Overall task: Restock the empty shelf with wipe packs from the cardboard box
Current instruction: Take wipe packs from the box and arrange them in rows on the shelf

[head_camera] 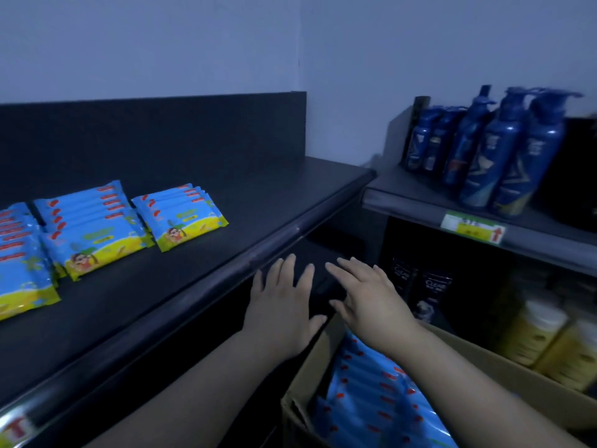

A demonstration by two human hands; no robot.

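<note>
Blue and yellow wipe packs lie in three stacks on the dark shelf [226, 202]: one at the left edge [22, 263], a middle stack [93, 231] and a right stack [181, 218]. The open cardboard box [494, 360] at the bottom right holds several more blue wipe packs [374, 402]. My left hand [284, 305] and my right hand [368, 295] hover side by side below the shelf's front lip, above the box's far end. Both have fingers spread and straight, and neither holds anything.
The right half of the dark shelf is bare up to its back panel [161, 134]. A second shelf [420, 202] at the right carries blue pump bottles [504, 150]. Below it stand dark bottles [420, 286] and yellow bottles [542, 334].
</note>
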